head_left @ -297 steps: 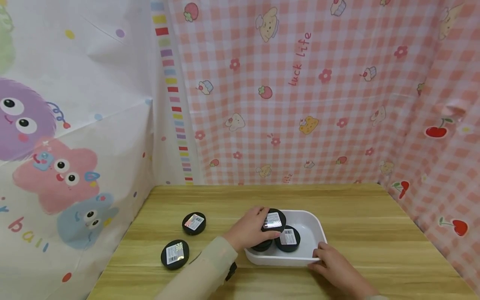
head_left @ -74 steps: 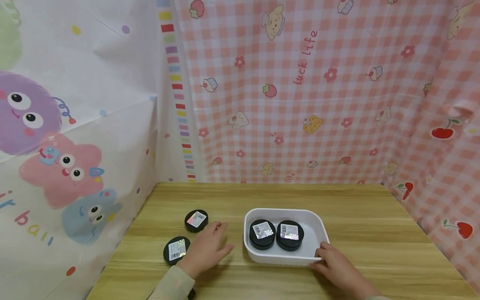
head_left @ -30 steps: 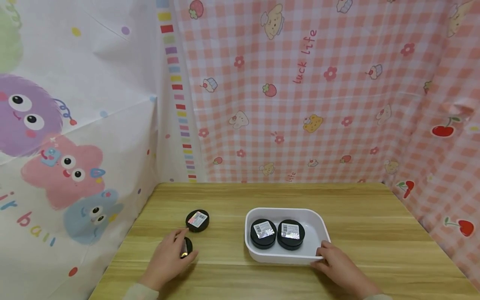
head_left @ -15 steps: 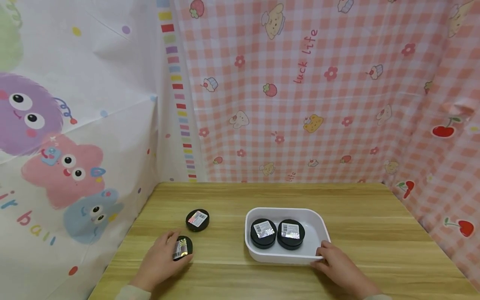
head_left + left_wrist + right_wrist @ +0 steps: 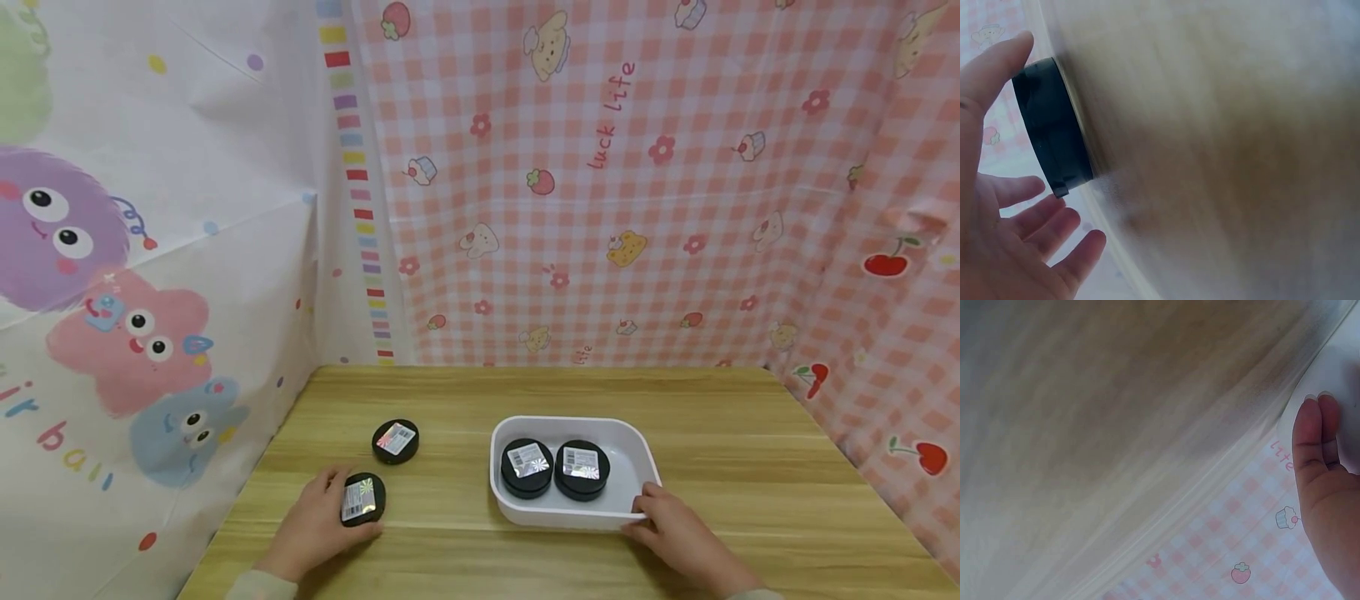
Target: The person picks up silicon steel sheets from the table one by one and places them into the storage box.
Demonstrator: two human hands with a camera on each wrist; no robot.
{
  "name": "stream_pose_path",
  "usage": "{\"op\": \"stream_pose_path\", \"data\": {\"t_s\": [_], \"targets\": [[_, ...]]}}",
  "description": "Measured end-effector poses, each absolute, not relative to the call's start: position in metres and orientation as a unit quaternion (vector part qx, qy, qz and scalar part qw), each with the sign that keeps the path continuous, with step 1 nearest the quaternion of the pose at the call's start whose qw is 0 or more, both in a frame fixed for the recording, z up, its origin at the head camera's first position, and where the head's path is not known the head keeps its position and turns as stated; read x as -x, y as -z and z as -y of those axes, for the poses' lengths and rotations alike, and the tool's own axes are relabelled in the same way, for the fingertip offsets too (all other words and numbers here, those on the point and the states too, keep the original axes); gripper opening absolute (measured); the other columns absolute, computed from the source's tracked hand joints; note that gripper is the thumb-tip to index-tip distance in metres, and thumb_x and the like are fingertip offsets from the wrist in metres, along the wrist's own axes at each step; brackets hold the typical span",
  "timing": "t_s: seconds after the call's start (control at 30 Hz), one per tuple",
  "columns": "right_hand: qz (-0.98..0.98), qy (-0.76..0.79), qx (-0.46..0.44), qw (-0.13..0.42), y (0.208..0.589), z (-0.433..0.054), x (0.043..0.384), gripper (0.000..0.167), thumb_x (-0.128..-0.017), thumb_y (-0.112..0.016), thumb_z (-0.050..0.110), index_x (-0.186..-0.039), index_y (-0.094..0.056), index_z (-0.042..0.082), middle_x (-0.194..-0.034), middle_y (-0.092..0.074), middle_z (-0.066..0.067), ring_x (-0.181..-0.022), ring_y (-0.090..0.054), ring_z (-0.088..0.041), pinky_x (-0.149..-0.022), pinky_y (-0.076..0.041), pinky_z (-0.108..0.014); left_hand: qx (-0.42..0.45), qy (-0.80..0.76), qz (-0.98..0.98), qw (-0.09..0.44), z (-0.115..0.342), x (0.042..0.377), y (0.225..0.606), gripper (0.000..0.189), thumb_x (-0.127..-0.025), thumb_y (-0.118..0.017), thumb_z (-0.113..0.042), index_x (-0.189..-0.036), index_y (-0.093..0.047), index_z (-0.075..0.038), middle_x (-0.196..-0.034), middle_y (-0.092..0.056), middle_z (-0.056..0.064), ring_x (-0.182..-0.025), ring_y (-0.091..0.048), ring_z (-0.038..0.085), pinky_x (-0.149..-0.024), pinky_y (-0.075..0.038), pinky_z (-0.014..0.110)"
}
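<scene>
In the head view, my left hand lies around a flat black round container with a silver barcode label, on the table at the left. My fingers are at its left side and the thumb along its near edge. The left wrist view shows the thumb overlapping one side of the black container, the other fingers spread and loosely bent. My right hand pinches the near right corner of a white tray. Two similar labelled containers, one left and one right, sit side by side in the tray.
Another black labelled container lies on the wood-patterned table, just behind the one at my left hand. A pink checked cloth hangs along the back and right. A white cartoon-printed sheet hangs on the left.
A container that my left hand held over the tray earlier now lies in it. The hand then went left to the nearer table container, which has shifted slightly. My right hand stays on the tray corner.
</scene>
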State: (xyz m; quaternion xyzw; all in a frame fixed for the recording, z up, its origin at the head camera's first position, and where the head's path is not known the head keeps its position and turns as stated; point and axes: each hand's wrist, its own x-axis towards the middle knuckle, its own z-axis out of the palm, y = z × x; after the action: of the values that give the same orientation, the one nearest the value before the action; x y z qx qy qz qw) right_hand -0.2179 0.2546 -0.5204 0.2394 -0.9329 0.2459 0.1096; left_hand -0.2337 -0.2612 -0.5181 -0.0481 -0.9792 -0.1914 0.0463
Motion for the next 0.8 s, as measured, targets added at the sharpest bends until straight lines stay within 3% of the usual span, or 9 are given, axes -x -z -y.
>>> {"op": "stream_pose_path", "data": {"t_s": [0.37,0.8], "targets": [[0.931,-0.256,-0.24,0.102,0.5176,-0.2524,0.2155,0.018,-0.082,-0.082,0.02,-0.079,-0.065,0.015,-0.081,-0.045,0.01,-0.072,-0.044,0.003,-0.063,-0.044,-0.024,0.042,0.19,0.981,0.015,0.264,0.2352,0.5175,0.108,-0.07,-0.083,-0.064,-0.142,-0.046,0.007,-0.132,-0.054,0.025,-0.115,-0.057,0.039,-0.096,-0.05,0.056],[0.932,-0.256,-0.236,0.099,0.5173,-0.2521,0.2151,0.019,-0.082,-0.082,0.02,-0.079,-0.064,0.014,-0.081,-0.045,0.01,-0.071,-0.044,0.002,-0.063,-0.043,-0.024,0.03,0.201,0.979,-0.002,0.2617,0.2352,0.5143,0.104,-0.071,-0.084,-0.059,-0.138,-0.047,0.012,-0.132,-0.054,0.027,-0.115,-0.056,0.037,-0.097,-0.05,0.055]]}}
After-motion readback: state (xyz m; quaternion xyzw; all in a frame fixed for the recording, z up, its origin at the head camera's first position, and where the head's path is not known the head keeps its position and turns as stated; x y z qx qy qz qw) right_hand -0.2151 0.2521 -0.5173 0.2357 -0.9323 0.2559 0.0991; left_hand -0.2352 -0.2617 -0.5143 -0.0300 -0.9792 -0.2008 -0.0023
